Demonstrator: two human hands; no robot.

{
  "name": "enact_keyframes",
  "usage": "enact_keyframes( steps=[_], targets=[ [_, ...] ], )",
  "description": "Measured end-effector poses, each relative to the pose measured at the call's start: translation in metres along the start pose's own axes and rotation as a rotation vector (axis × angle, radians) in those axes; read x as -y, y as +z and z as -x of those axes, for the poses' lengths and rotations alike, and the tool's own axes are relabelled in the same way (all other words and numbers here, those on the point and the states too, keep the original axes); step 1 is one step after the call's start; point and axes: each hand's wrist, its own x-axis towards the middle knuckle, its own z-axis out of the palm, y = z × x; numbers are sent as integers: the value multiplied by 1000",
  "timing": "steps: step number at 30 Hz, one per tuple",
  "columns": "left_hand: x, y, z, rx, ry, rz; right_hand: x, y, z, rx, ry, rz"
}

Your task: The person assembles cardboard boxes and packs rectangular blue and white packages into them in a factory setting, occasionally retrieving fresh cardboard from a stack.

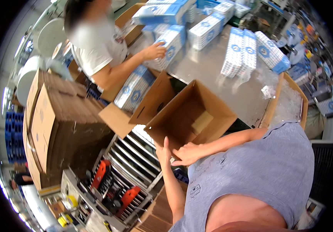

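An open-topped brown cardboard box (216, 110) stands tilted in front of me, its mouth toward me; a paler flap or patch shows inside. My left hand (163, 152) is at its near left corner, thumb up along the wall and fingers partly hidden behind it. Close beside it, my right hand (189, 153) lies across the near edge, fingers bent over the cardboard. Both hands appear closed on the box. Left of it, another open carton (114, 119) contains a blue-and-white pack (134, 89).
Across the metal table (213, 63), a co-worker's hand (155, 51) touches a blue-and-white pack (173, 40). More packs (233, 52) lie on the tabletop. A roller conveyor (133, 154) with orange-red parts stands below, beside stacked flat cardboard (72, 135). Right: a carton with clear plastic (288, 102).
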Motion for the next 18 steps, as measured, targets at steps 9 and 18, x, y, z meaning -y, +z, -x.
enact_keyframes(
  steps=[9,18],
  targets=[
    [76,-78,24,78,-381,494,-232,-158,103,-363,20,-416],
    [-183,20,-76,-140,419,47,-372,-315,195,-260,512,667]
  ],
)
